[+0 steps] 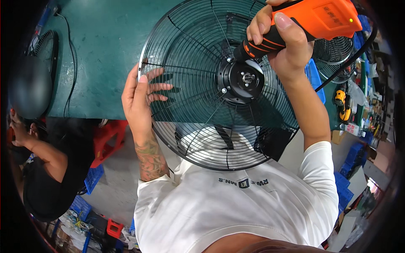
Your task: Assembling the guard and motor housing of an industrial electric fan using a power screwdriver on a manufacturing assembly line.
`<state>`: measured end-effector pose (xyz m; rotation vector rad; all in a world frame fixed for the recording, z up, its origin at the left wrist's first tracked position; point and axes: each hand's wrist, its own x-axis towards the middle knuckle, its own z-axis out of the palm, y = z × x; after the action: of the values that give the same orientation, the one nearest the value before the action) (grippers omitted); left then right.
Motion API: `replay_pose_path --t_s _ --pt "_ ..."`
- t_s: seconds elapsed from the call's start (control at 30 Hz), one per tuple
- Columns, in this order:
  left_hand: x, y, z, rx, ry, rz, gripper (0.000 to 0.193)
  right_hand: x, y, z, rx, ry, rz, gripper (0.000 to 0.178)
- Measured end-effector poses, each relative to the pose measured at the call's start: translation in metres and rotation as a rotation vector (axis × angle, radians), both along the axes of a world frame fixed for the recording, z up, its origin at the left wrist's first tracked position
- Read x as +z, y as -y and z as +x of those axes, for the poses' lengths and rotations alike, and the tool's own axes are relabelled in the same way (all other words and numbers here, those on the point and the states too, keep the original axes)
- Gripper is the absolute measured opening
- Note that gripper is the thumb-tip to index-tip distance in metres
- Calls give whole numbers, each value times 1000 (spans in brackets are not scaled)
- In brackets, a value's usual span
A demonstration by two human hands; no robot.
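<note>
A round black wire fan guard [192,90] stands before me, its lower part reaching past the table's near edge. At its centre sits a black motor hub [249,80] with a metal shaft and bright screws around it. My left hand [141,95] grips the guard's left rim, thumb in front and fingers behind the wires. My right hand [291,44] is wrapped round an orange and black electric screwdriver [325,19]. The screwdriver's tip points down-left at a screw [229,60] on the hub's upper left; whether they touch is hard to tell.
The green table [105,42] carries a black cable [72,63]. At the right are another wire guard [337,55], a blue bin [315,80] and a yellow drill [341,101]. A co-worker in black [50,168] sits at the left by a red stool [107,139].
</note>
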<state>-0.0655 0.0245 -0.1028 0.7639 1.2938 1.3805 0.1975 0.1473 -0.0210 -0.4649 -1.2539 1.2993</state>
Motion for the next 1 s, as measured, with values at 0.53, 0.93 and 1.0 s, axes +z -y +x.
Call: replay_pose_path --t_s 0.53,0.93,1.0 --pt "-2 3 -4 -8 18 9 45 -6 -3 -18 160 127 92 41" --pt "3 19 -21 -384 429 -137 55 24 12 -16 204 285 151 32" --pt "1 28 -23 -425 503 -139 61 38 17 -13 295 336 163 30"
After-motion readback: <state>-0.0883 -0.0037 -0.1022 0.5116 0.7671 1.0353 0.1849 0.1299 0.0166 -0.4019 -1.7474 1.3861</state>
